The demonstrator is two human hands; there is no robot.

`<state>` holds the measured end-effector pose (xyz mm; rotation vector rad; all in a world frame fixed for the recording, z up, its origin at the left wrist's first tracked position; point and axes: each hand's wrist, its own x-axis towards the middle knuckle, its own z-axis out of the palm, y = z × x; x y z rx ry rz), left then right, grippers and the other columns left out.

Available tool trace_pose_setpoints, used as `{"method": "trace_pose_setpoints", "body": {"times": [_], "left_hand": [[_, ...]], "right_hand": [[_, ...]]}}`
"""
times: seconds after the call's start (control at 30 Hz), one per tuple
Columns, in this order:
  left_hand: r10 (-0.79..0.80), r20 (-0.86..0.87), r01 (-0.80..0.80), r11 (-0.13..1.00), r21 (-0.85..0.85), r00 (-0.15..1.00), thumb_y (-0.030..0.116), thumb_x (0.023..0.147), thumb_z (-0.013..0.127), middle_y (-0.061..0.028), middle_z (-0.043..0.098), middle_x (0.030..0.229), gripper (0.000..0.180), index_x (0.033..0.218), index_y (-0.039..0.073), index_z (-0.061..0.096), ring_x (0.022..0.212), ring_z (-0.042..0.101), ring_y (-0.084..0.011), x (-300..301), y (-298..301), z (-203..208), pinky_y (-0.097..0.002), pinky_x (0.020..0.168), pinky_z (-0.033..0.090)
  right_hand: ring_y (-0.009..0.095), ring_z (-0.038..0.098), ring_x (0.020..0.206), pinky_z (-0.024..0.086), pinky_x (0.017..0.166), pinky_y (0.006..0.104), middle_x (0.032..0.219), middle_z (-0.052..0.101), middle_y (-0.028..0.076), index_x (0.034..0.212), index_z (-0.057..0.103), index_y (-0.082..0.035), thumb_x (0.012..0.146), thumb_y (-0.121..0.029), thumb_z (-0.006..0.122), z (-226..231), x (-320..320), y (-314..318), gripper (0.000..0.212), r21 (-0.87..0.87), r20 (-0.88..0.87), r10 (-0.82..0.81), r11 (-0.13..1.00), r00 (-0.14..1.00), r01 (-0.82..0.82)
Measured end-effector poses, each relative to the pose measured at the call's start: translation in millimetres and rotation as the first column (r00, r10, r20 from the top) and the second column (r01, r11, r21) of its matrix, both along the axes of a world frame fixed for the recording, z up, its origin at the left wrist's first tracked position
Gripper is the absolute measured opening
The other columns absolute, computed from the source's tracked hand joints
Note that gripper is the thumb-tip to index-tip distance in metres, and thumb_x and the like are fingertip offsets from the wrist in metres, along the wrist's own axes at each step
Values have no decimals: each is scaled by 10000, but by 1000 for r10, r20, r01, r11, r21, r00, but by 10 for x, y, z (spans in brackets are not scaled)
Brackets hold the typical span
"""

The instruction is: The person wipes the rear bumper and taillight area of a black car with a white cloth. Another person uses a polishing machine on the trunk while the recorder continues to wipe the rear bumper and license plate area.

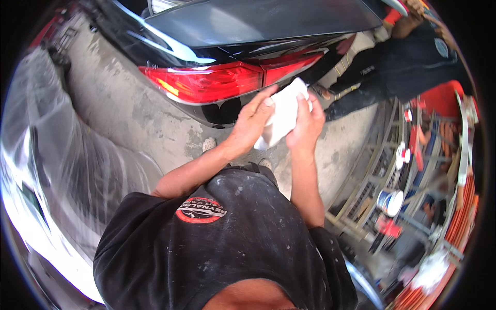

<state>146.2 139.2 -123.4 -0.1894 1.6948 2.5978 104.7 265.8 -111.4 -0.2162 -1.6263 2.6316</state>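
Holding one white cloth [281, 116], just below the right part of the red tail light [206, 82], crumpled, with one corner hanging loose. Below the light's inner seam, touching the edge with the left hand [250, 121], fingers straight and close together, thumb lying against the fabric; can't tell whether actually pinching there. Under the light's right end, pinching with the right hand [306, 124], thumb pressed on top, other fingers partly hidden. Looks like folding or straightening right now, judging by the hold; seems to call for tucking in that lower corner without loosening the pinch. And counting outward: one cloth, two hands, one tail light in two red sections, one black car [258, 23] around it, two pale shoes [209, 143] below it, one co-worker [392, 67] to its right, one clear plastic sheet [77, 155] to its lower left, one white-and-blue tub [391, 201] well off to its lower right.
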Motion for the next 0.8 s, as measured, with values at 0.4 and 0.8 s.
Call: {"method": "trace_pose_setpoints", "body": {"times": [0.4,0.8], "left_hand": [[-395,262,470,791,-392,881,201,1041,552,-112,697,1212,373,1354,2,593,1040,645,-152,279,-1892,-400,-308,903,485],[-250,386,438,711,-550,888,188,1028,563,-112,711,1183,360,1326,-9,605,978,666,-163,604,-2236,-841,-305,859,496]], "right_hand": [[303,704,802,547,699,399,899,677,154,1001,741,-12,862,-156,756,176,-465,-1074,201,659,-536,-219,495,816,566],[352,645,779,542,678,431,846,640,188,881,683,14,843,-44,675,100,-724,-1197,70,485,-674,-322,486,665,727]]}}
